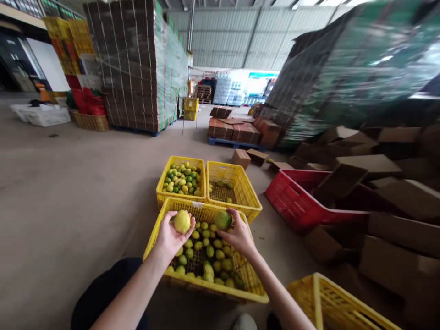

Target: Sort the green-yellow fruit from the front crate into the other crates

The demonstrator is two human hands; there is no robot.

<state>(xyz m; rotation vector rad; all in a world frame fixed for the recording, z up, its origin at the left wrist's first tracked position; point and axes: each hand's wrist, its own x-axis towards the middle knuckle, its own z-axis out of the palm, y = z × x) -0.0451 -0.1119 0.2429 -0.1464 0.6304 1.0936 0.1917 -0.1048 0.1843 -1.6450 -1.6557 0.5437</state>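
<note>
Grey warehouse floor under front yellow crate, above it left fingers cupped around a yellow lemon, right fingers half-curled, gripping a green fruit, long axes unclear

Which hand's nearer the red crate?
Right. The right hand, holding a green fruit, is left of the red crate; the left hand, holding a yellow fruit, is farther left.

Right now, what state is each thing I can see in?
Left hand: holding yellow fruit
Right hand: holding green fruit
Near crate: partly filled, fruit
Back-left crate: well filled, mixed fruit
Back-right crate: a few fruits
Red crate: cardboard inside
Large right stack: plastic-wrapped
</note>
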